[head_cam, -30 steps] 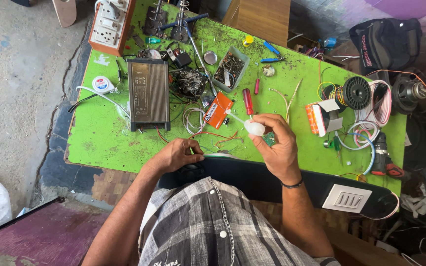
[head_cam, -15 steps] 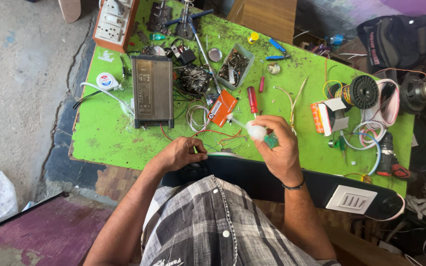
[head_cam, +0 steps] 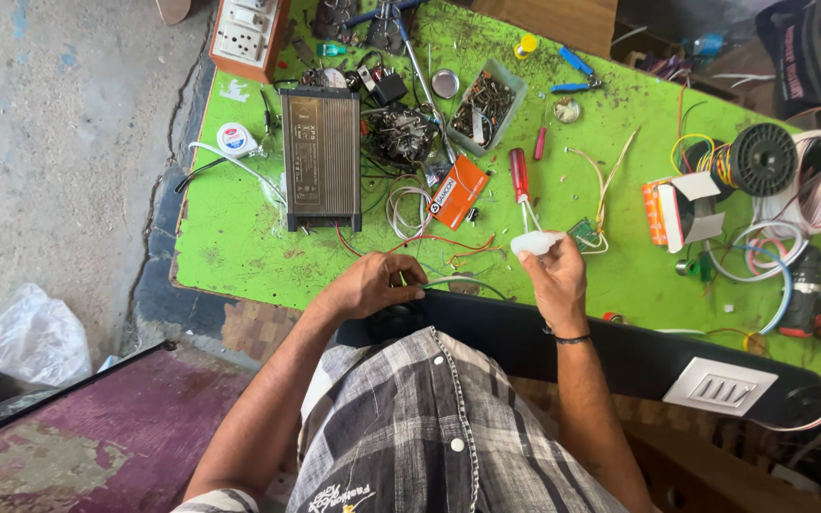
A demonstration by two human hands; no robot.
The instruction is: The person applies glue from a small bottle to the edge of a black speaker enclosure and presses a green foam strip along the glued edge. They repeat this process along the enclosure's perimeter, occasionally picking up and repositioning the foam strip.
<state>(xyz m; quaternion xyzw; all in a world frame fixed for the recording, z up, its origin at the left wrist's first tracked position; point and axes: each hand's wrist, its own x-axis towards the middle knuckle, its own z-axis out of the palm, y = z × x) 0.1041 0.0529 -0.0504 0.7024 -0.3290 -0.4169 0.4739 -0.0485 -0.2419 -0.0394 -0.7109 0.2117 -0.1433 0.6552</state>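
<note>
The right hand (head_cam: pixel 558 275) pinches a small white, probably light plastic piece (head_cam: pixel 536 243) above the green bench (head_cam: pixel 230 252), best gripped by its edges, while the left hand (head_cam: pixel 372 283) closes on thin, limp wires (head_cam: pixel 439 281)

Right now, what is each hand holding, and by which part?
The right hand holds a small white piece by its lower end at the fingertips. The left hand pinches thin wires at their near end.

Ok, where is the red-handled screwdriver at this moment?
In the head view the red-handled screwdriver lies on the green table, right of the orange card and just above the white piece held in the right hand.
</note>
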